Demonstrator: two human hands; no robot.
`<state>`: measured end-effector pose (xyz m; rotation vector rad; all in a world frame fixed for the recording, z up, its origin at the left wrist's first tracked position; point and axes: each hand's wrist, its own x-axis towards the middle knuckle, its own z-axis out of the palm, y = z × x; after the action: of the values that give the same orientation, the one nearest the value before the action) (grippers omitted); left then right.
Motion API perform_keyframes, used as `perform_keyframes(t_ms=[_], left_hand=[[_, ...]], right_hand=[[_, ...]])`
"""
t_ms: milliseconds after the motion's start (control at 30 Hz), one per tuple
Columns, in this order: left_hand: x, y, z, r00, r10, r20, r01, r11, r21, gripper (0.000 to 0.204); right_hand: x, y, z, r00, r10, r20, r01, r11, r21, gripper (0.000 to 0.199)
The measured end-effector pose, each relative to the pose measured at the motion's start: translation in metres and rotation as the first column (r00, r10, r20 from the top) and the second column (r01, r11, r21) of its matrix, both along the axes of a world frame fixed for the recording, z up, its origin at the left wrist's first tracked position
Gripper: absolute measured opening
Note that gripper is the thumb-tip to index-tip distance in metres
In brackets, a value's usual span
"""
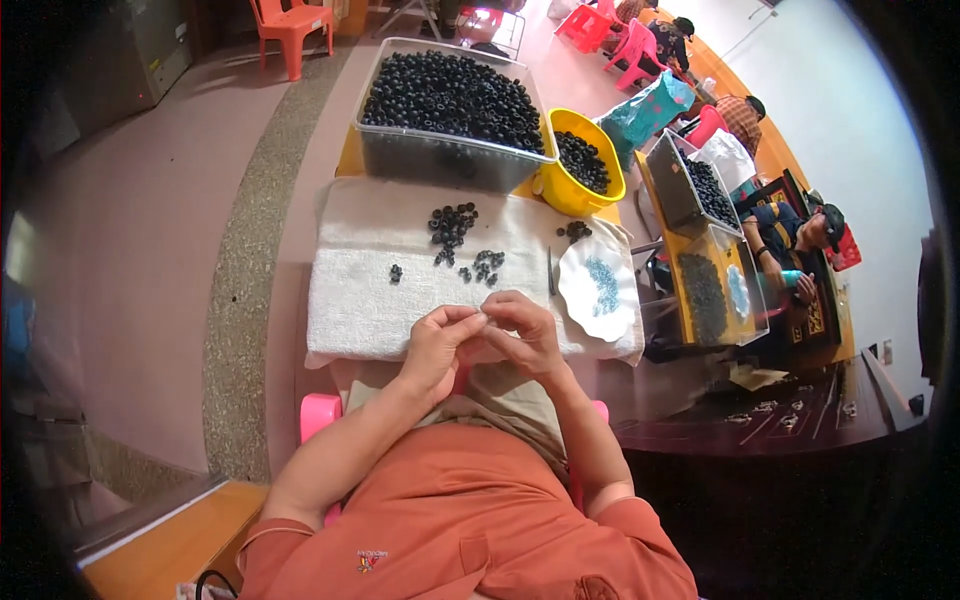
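left hand [440, 345], right hand [527, 333]: fingertips meet above white cloth [350, 310]; whether clamped on anything, can't tell | small black pieces [452, 229]: loose clusters on cloth, beyond hands | dark slim tool [550, 272] just left of white scalloped dish [574, 308], light-blue bits [604, 287] in it | clear bin [430, 160], yellow bucket [574, 198] farther back, black pieces in both

An orange-red plastic chair [293, 22] was set on the pink floor [150, 200], which was crossed by a speckled band [240, 250], and a grey cabinet [125, 50] was seen at the far left. At the right, a crumpled turquoise bag [655, 105] was placed near a pink chair [640, 42]. A teal object [792, 279] was held by a capped co-worker [778, 225], below whom a dark polished surface [690, 418] was partly shown.
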<state>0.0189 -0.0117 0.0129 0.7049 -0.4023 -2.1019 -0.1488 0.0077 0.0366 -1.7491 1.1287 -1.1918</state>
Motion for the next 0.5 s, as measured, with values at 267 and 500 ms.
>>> perform_keyframes(t_ms=[267, 500], left_hand=[[0.001, 0.007, 0.000, 1.000, -0.024, 0.015, 0.025, 0.999, -0.029, 0.011], [0.003, 0.004, 0.011, 0.989, -0.147, 0.016, 0.147, 0.989, -0.023, 0.008]], right_hand=[[-0.001, 0.008, 0.000, 0.993, -0.027, -0.118, 0.013, 0.993, -0.116, 0.022], [-0.013, 0.009, -0.002, 0.977, 0.021, -0.212, -0.038, 0.996, -0.076, 0.024]])
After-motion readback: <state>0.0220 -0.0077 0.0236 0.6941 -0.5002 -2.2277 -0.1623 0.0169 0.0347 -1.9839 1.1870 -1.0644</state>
